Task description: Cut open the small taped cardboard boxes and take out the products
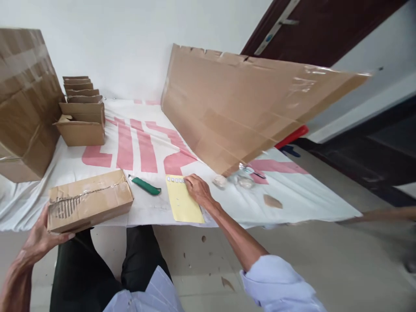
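Observation:
A small cardboard box [94, 197], closed and taped, rests near the table's front edge. My left hand [45, 232] grips its left end, thumb along the front lower side. Flat on the cloth lies a yellow sheet [186, 203] with a row of small pale stickers along its top. My right hand [199, 189] has its fingers curled and pressed together at that sheet's upper right corner; whether a single sticker is between the fingertips is hidden. Between box and sheet lies a green utility knife [145, 185], its blade end toward the upper left.
Open small boxes [82, 123] stand in a row at the back left, beside a big carton [24, 99]. A large cardboard panel [234, 104] leans at the back. Clear tape rolls [243, 180] and a cardboard scrap [272, 201] lie right on the white cloth.

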Available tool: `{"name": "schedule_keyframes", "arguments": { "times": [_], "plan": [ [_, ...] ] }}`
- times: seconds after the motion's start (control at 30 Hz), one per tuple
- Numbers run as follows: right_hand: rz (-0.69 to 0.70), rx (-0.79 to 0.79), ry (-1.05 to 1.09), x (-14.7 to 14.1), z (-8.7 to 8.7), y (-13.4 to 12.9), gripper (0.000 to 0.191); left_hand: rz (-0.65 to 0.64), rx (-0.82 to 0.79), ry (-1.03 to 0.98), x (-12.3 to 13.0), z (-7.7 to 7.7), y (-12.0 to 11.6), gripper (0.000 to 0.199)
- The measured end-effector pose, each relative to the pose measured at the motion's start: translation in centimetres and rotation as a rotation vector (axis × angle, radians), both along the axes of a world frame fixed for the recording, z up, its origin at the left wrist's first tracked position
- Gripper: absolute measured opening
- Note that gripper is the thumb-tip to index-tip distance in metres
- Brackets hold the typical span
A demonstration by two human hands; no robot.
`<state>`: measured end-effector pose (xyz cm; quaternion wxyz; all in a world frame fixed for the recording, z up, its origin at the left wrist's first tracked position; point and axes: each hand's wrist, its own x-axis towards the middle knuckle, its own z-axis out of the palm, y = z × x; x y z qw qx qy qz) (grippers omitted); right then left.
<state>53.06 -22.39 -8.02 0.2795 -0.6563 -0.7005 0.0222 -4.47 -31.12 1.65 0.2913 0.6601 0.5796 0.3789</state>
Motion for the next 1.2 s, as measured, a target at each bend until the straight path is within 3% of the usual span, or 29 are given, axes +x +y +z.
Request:
{"name": "schedule_keyframes", "arguments": {
  "times": [0.1, 0.17, 0.33, 0.53, 0.63, 0.73, 0.83, 1.0, 1.2],
  "plan": [
    [-0.031, 0.036, 0.002, -0.7, 0.2, -0.2, 0.028, -0.012, 0.039, -0.201, -0.6, 0.5, 0.7, 0.122],
    [-0.032, 0.082, 0.006, -1.6, 0.6, -0.3, 0.029, -0.065, 0.073, -0.314, -0.5, 0.8, 1.1, 0.119],
    [0.120, 0.223, 0.089, -6.3, 2.6, -0.5, 0.025, -0.084, 0.062, -0.325, -0.1, 1.2, 1.7, 0.106],
    [0.330, 0.262, 0.254, -13.8, 6.4, -1.7, 0.021, -0.029, 0.101, -0.325, -0.1, 0.7, 1.9, 0.090],
    [0.397, 0.252, 0.262, -16.1, 7.6, -1.9, 0.023, -0.048, 0.105, -0.300, -0.3, 0.8, 1.8, 0.077],
    [0.384, 0.202, 0.147, -16.6, 7.1, -1.3, 0.020, -0.045, 0.065, -0.272, -0.5, 1.0, 1.9, 0.076],
    [0.305, 0.075, -0.041, -16.0, 5.2, -0.6, 0.016, -0.022, 0.016, -0.269, -0.4, 1.4, 1.8, 0.079],
    [0.235, -0.162, -0.220, -15.2, 2.6, -0.2, 0.013, -0.028, 0.015, -0.204, 0.3, 2.5, 1.3, 0.066],
    [0.232, -0.098, -0.166, -15.8, 1.8, -0.2, 0.013, -0.080, -0.001, -0.179, 0.9, 3.8, 0.9, 0.064]
  ]
}}
